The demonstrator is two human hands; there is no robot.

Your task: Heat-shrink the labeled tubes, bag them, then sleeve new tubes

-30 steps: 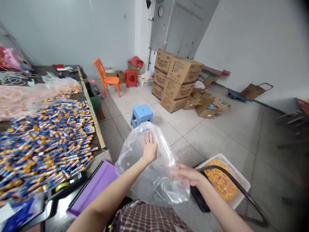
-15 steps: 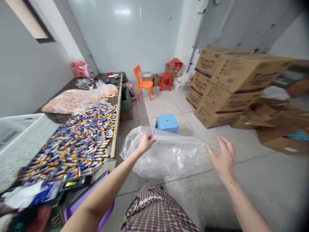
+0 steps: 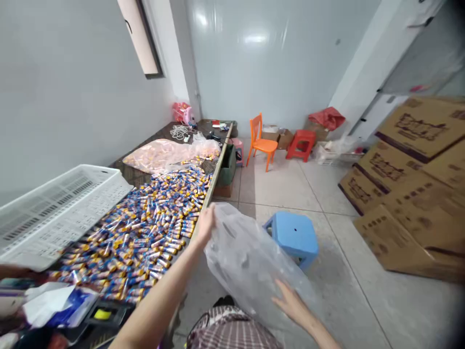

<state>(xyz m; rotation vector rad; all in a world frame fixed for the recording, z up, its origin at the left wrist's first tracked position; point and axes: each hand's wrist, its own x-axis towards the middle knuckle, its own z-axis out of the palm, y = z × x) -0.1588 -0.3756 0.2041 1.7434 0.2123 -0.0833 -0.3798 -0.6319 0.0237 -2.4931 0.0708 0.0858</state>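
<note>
A large clear plastic bag (image 3: 247, 252) hangs in front of me, slanting down from upper left to lower right. Its upper left end is gripped by my left hand (image 3: 206, 224), closed beside the table's wooden edge. Low on the bag, my right hand (image 3: 292, 301) is spread with fingers apart against the plastic; whether it lies on the outside or under a layer I cannot tell. Left of the bag, many small tubes with yellow caps and blue-and-pink wrapping (image 3: 160, 223) cover the table. The bag looks flat, with nothing visible in it.
A blue stool (image 3: 296, 235) stands just behind the bag. Stacked cardboard boxes (image 3: 403, 194) rise on the right. A white plastic crate (image 3: 69, 208) sits on the table's left. Farther back are an orange chair (image 3: 263, 143), a red stool (image 3: 301, 145) and a pink-filled bag (image 3: 163, 155).
My view has turned left. The bag went from lying level between my hands to slanting down; my left hand came beside the table edge, and my right hand dropped lower onto the plastic.
</note>
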